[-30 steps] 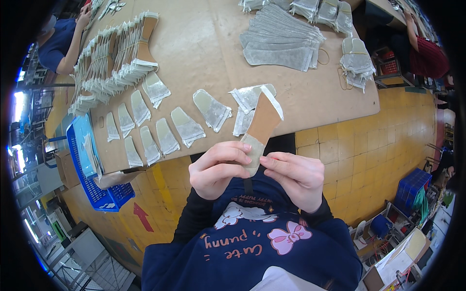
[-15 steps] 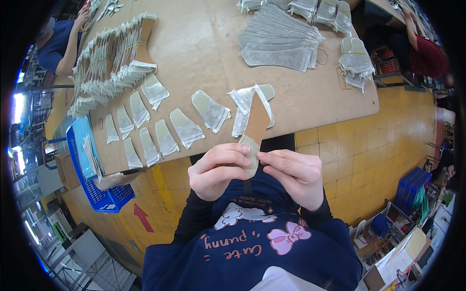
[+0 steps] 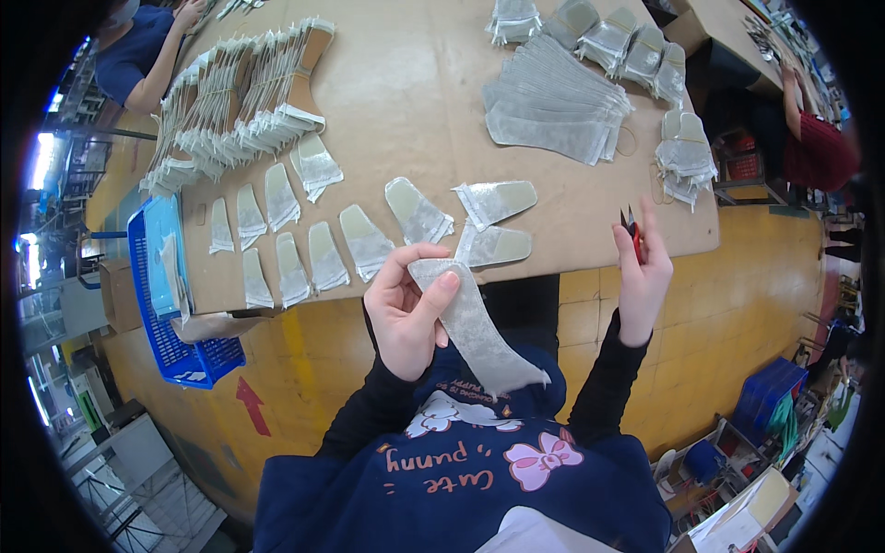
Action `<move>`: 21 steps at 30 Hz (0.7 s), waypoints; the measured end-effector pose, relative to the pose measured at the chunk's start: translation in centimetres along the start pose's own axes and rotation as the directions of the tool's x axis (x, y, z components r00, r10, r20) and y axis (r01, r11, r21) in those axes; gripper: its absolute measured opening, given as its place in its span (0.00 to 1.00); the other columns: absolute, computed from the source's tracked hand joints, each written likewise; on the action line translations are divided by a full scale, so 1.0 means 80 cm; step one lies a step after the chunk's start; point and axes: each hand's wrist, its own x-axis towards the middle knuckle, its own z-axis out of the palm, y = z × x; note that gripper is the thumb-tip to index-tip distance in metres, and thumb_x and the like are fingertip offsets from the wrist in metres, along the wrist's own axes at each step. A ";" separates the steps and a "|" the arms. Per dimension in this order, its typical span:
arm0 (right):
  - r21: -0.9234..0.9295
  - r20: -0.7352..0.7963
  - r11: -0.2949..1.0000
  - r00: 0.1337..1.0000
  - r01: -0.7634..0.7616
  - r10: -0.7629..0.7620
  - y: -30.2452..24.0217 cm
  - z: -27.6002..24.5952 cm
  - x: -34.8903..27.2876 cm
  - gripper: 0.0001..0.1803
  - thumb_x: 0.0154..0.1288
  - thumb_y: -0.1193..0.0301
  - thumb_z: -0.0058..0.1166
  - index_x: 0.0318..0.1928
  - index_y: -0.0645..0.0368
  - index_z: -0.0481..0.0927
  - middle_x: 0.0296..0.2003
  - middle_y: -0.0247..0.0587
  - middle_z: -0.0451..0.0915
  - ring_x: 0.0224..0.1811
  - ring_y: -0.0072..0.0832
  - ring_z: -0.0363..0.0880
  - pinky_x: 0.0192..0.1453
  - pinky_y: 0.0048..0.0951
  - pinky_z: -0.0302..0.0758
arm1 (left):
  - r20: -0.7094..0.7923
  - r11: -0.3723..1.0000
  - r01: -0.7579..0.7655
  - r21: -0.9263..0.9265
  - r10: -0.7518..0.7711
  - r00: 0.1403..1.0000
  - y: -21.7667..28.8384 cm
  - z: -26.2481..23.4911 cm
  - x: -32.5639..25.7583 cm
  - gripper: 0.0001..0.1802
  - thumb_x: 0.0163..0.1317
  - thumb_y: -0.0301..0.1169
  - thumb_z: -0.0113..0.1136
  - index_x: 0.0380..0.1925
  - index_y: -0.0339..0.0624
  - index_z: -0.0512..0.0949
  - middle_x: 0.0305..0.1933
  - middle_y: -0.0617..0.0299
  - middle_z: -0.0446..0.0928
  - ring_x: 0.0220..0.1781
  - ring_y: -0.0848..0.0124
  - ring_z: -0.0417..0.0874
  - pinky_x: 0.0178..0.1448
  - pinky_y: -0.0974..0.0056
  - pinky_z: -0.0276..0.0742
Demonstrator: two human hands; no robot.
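Observation:
My left hand [image 3: 406, 309] pinches a curved grey fabric-like piece [image 3: 484, 336] between thumb and fingers. Its wide end is in the grip, and the narrower end hangs down to the right in front of my shirt. Off to the right, my right hand [image 3: 643, 286] is raised at the table edge with small red-handled snips [image 3: 631, 224] between thumb and fingers, dark blades pointing up. Most of the handle is hidden by the fingers. Just beyond my left hand lie two pale-ended grey pieces, an upper one [image 3: 498, 201] and a lower one [image 3: 502, 246].
Rows of similar small pieces [image 3: 329, 256] lie along the near left of the brown-covered table [image 3: 396, 92]. Bundled brown-and-grey strips [image 3: 235, 101] stand behind them. A fanned grey stack [image 3: 553, 101] and banded bundles [image 3: 684, 152] lie right. A blue basket [image 3: 198, 355] adjoins the table. Two people work nearby.
The held piece has turned from its brown face to its grey face. My right hand has let go of it and moved right, with the snips now showing.

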 end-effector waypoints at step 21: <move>0.347 0.811 0.925 0.545 -0.152 -0.214 -0.049 0.046 -0.051 0.23 0.63 0.74 0.60 0.59 0.64 0.75 0.37 0.40 0.85 0.35 0.18 0.81 0.44 0.24 0.77 | -0.034 0.999 -0.051 -0.005 0.051 0.998 -0.020 -0.002 0.022 0.13 0.64 0.26 0.61 0.46 0.36 0.73 0.36 0.63 0.76 0.19 0.85 0.70 0.18 0.78 0.64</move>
